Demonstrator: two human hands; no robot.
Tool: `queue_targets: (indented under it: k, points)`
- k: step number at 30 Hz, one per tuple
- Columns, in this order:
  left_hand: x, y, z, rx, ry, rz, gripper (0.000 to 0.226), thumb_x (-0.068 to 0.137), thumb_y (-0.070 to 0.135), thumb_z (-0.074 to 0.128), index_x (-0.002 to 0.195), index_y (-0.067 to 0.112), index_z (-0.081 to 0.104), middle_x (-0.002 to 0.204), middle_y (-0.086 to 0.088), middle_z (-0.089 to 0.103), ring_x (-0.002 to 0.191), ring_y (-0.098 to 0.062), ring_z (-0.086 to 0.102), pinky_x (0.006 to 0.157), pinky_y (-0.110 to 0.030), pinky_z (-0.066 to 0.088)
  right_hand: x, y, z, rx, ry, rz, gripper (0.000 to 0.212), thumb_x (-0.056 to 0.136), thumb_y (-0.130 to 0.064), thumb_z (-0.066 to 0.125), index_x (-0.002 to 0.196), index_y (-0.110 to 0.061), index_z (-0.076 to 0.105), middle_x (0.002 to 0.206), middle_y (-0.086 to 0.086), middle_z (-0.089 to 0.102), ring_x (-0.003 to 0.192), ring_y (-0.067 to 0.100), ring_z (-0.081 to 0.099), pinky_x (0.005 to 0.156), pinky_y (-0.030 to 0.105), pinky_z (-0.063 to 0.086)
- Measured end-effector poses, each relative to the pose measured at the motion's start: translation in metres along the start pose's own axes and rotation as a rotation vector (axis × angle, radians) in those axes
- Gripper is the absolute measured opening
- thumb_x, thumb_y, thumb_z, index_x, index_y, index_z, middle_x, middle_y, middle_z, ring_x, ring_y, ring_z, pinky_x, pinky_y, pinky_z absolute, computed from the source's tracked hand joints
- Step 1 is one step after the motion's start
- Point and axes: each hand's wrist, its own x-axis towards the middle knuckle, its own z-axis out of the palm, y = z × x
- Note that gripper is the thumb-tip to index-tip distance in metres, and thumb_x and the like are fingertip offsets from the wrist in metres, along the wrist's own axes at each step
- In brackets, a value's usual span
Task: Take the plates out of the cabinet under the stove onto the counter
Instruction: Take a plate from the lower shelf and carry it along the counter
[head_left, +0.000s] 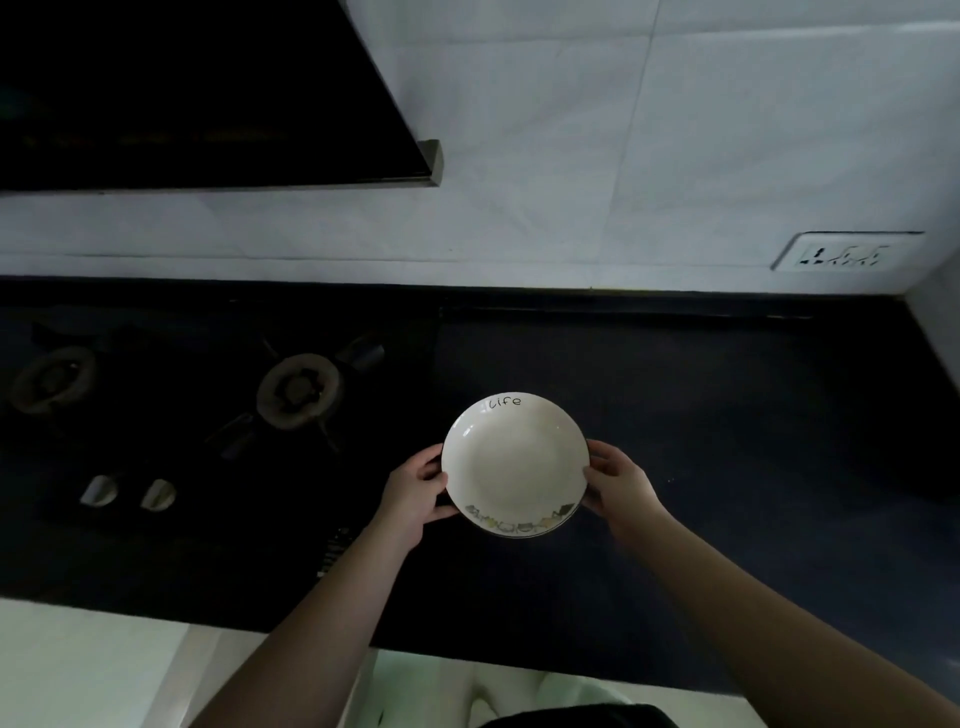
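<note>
Slippage is the chief risk here: the round cream ceramic plate (514, 462), glossy, with the word "life" on its far rim and a small printed border on the near one, is held only at its two side edges, and glazed ware gives fingers little to bite on. If one side lets go before the other, the plate would likely tip and strike the dark stone counter (727, 415) on its rim, which could chip it. Setting it down too far left would land it on the black gas stove (182, 405), whose burner supports sit just beside the plate.

The left hand (415, 493) curls around the plate's left edge, thumb on top of the rim and fingers tucked beneath it; the right hand (618, 483) mirrors it on the right edge, fingers wrapped around the rim. Both forearms reach forward from the bottom of the view, roughly symmetrical, wrists level, so the plate sits close to flat.

The plate is over the counter, just right of the stove (whether it touches the surface or hangs slightly above it cannot be told in this dim light).
</note>
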Motion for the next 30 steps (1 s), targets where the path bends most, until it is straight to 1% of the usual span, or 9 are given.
queue_targets:
  k: [3, 5, 7, 10, 12, 16, 24, 28, 30]
  points:
    - [0.007, 0.000, 0.003, 0.017, 0.022, -0.008, 0.045, 0.096, 0.001, 0.055, 0.132, 0.027, 0.058, 0.125, -0.001, 0.058, 0.113, -0.020, 0.061, 0.066, -0.039, 0.062, 0.009, 0.002, 0.000, -0.001, -0.005, 0.013, 0.033, 0.091, -0.001, 0.058, 0.116, -0.022, 0.061, 0.116, 0.005, 0.067, 0.102, 0.024, 0.068, 0.076, 0.038, 0.061]
    - [0.011, 0.000, 0.005, 0.031, 0.031, -0.004, 0.043, 0.096, 0.001, 0.056, 0.129, 0.029, 0.059, 0.119, 0.003, 0.059, 0.104, -0.013, 0.062, 0.059, -0.033, 0.061, 0.013, 0.002, 0.000, 0.001, -0.011, 0.018, 0.033, 0.092, 0.000, 0.056, 0.115, -0.023, 0.061, 0.115, 0.003, 0.067, 0.101, 0.023, 0.068, 0.071, 0.034, 0.060]
    - [0.014, 0.001, 0.006, 0.034, 0.038, -0.001, 0.042, 0.095, 0.001, 0.057, 0.124, 0.032, 0.060, 0.112, 0.007, 0.060, 0.098, -0.008, 0.061, 0.056, -0.030, 0.059, 0.016, 0.003, 0.000, 0.002, -0.015, 0.019, 0.033, 0.093, 0.000, 0.055, 0.117, -0.022, 0.060, 0.115, 0.001, 0.067, 0.101, 0.022, 0.068, 0.070, 0.033, 0.059]
    - [0.018, 0.002, 0.007, 0.033, 0.036, -0.004, 0.041, 0.095, 0.002, 0.057, 0.119, 0.035, 0.060, 0.106, 0.011, 0.060, 0.095, -0.005, 0.061, 0.054, -0.028, 0.058, 0.020, 0.003, -0.001, 0.003, -0.023, 0.013, 0.035, 0.093, 0.000, 0.054, 0.121, -0.020, 0.059, 0.114, 0.002, 0.068, 0.100, 0.022, 0.068, 0.069, 0.031, 0.059]
    - [0.019, 0.001, 0.007, 0.035, 0.041, -0.004, 0.041, 0.096, 0.002, 0.057, 0.120, 0.035, 0.060, 0.107, 0.010, 0.060, 0.094, -0.005, 0.061, 0.053, -0.028, 0.058, 0.020, 0.003, 0.000, -0.003, -0.024, 0.011, 0.036, 0.092, 0.000, 0.055, 0.122, -0.019, 0.058, 0.114, 0.002, 0.067, 0.099, 0.021, 0.068, 0.068, 0.030, 0.059]
    - [0.020, 0.002, 0.008, 0.049, 0.062, 0.007, 0.044, 0.096, 0.003, 0.058, 0.133, 0.028, 0.056, 0.118, 0.004, 0.059, 0.097, -0.009, 0.062, 0.054, -0.027, 0.059, 0.022, 0.003, 0.001, -0.029, -0.010, -0.004, 0.035, 0.093, -0.001, 0.055, 0.122, -0.020, 0.058, 0.112, 0.001, 0.067, 0.099, 0.020, 0.068, 0.069, 0.032, 0.060]
    - [0.019, 0.002, 0.004, 0.098, 0.116, 0.050, 0.045, 0.096, 0.004, 0.057, 0.135, 0.027, 0.055, 0.118, 0.006, 0.056, 0.108, -0.015, 0.058, 0.057, -0.028, 0.059, 0.025, 0.002, 0.009, -0.140, -0.017, -0.027, 0.033, 0.093, -0.005, 0.058, 0.118, -0.026, 0.059, 0.109, -0.006, 0.066, 0.096, 0.016, 0.067, 0.066, 0.031, 0.061]
    - [0.016, 0.001, 0.002, 0.123, 0.143, 0.063, 0.045, 0.097, 0.004, 0.056, 0.137, 0.024, 0.053, 0.121, 0.002, 0.055, 0.106, -0.017, 0.058, 0.061, -0.031, 0.060, 0.025, 0.000, 0.013, -0.193, -0.022, -0.046, 0.034, 0.092, -0.008, 0.060, 0.120, -0.026, 0.058, 0.110, -0.006, 0.063, 0.096, 0.015, 0.065, 0.068, 0.033, 0.062]
    - [0.014, 0.000, 0.001, 0.129, 0.158, 0.064, 0.045, 0.097, 0.004, 0.055, 0.137, 0.023, 0.053, 0.121, 0.001, 0.055, 0.105, -0.017, 0.058, 0.061, -0.031, 0.059, 0.024, 0.000, 0.015, -0.224, -0.037, -0.058, 0.033, 0.092, -0.008, 0.060, 0.118, -0.028, 0.057, 0.108, -0.008, 0.063, 0.094, 0.013, 0.065, 0.065, 0.029, 0.061]
